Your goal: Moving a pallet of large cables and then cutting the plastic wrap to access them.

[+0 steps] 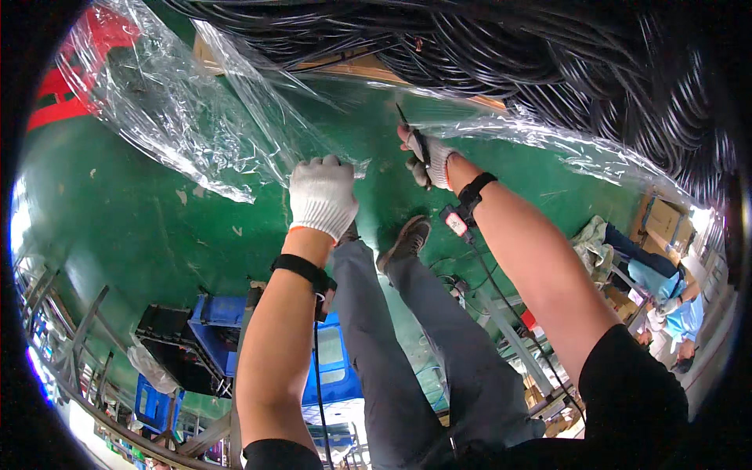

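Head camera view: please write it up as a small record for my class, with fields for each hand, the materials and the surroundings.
Left hand: white knitted glove, closed on clear, crinkled plastic film
Right hand: white knitted glove, holding a slim, dark, pointed tool; exact type unclear
Top of view: glossy black cable-like strands, looped in bundles
Ground: green floor
Lower left: blue plastic crate

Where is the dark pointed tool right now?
In the head view, the dark pointed tool is slightly right of centre in the upper half, in the right hand, below the black cables.
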The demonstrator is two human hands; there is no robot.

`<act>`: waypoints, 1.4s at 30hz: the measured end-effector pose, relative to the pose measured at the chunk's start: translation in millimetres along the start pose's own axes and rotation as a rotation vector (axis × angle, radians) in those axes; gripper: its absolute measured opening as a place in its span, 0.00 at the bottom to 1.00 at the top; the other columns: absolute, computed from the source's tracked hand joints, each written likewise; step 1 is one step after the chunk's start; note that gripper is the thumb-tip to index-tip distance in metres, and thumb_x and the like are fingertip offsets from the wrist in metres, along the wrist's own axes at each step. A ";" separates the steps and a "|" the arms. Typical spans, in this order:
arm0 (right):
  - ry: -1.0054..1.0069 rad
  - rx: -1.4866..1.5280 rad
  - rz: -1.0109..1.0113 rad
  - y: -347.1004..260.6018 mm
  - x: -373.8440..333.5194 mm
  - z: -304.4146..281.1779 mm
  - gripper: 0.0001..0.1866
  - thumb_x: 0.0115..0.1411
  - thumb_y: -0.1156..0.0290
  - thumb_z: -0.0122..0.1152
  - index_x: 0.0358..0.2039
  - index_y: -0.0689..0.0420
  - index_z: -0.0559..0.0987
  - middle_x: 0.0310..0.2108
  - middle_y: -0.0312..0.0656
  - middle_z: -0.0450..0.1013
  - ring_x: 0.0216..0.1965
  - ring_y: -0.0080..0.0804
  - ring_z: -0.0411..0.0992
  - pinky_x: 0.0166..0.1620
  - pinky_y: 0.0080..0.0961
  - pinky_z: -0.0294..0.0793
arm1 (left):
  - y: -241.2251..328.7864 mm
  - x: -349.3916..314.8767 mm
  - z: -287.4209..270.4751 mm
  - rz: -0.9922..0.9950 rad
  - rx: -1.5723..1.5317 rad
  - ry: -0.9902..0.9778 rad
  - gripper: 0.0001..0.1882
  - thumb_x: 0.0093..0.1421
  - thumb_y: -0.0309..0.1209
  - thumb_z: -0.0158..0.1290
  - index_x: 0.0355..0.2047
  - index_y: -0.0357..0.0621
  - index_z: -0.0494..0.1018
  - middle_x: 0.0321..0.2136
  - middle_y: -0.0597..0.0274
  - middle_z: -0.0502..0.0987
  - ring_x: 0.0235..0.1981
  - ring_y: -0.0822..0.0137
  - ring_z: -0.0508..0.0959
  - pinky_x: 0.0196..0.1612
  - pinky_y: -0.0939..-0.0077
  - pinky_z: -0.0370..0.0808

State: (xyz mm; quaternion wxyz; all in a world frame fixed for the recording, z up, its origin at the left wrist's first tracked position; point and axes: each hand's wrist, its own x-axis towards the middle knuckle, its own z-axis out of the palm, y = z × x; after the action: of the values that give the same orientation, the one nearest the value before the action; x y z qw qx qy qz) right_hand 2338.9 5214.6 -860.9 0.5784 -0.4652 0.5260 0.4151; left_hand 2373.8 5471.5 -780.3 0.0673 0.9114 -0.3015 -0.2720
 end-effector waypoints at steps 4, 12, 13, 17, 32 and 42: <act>0.011 0.021 -0.081 20.4 0.0 7.2 0.36 0.62 0.30 0.68 0.53 0.47 0.70 0.25 0.37 0.71 0.16 0.27 0.65 0.21 0.32 0.65 | -20.5 -17.9 -1.4 0.013 -0.046 0.068 0.10 0.54 0.33 0.60 0.35 0.47 0.85 0.37 0.53 0.84 0.42 0.51 0.85 0.49 0.56 0.79; -0.097 0.211 -0.043 42.5 3.0 7.9 0.31 0.63 0.31 0.67 0.50 0.42 0.72 0.29 0.36 0.67 0.23 0.31 0.65 0.30 0.37 0.67 | -31.3 -51.9 -25.3 0.061 0.005 -0.006 0.08 0.63 0.32 0.56 0.39 0.49 0.83 0.35 0.53 0.81 0.41 0.50 0.83 0.47 0.54 0.78; -0.081 0.193 -0.057 38.6 8.7 3.8 0.30 0.64 0.32 0.67 0.49 0.42 0.72 0.28 0.35 0.67 0.23 0.30 0.65 0.29 0.36 0.66 | -33.4 -53.4 -25.5 0.063 0.009 -0.004 0.08 0.63 0.32 0.56 0.39 0.49 0.83 0.35 0.53 0.81 0.41 0.50 0.83 0.47 0.54 0.78; 0.023 0.202 -0.159 14.6 21.4 3.9 0.33 0.64 0.33 0.68 0.52 0.48 0.73 0.22 0.32 0.63 0.19 0.26 0.62 0.26 0.29 0.62 | -50.5 -72.8 -33.3 0.059 0.177 -0.101 0.05 0.61 0.32 0.58 0.35 0.49 0.82 0.34 0.56 0.81 0.41 0.52 0.83 0.47 0.56 0.78; 0.000 -0.023 -0.166 -9.8 55.2 -12.8 0.30 0.68 0.36 0.65 0.45 0.53 0.72 0.15 0.25 0.53 0.14 0.21 0.51 0.23 0.27 0.49 | -137.9 -152.2 -104.0 -0.038 0.462 -0.256 0.07 0.56 0.30 0.59 0.32 0.46 0.85 0.34 0.53 0.82 0.41 0.51 0.81 0.48 0.56 0.74; 0.251 -1.016 -0.356 121.2 -94.4 -74.7 0.33 0.67 0.37 0.61 0.36 0.61 0.84 0.32 0.58 0.81 0.35 0.57 0.80 0.41 0.49 0.75 | -244.0 -253.2 -223.9 -0.429 0.539 0.199 0.14 0.54 0.26 0.58 0.42 0.46 0.82 0.44 0.53 0.82 0.51 0.49 0.79 0.60 0.52 0.73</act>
State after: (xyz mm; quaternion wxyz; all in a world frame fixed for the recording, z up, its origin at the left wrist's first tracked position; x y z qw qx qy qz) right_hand 2195.1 5169.6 -780.3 0.2753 -0.8135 0.2375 0.4538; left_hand 2449.4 5808.1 -546.3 -0.2053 0.9609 -0.1564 -0.1005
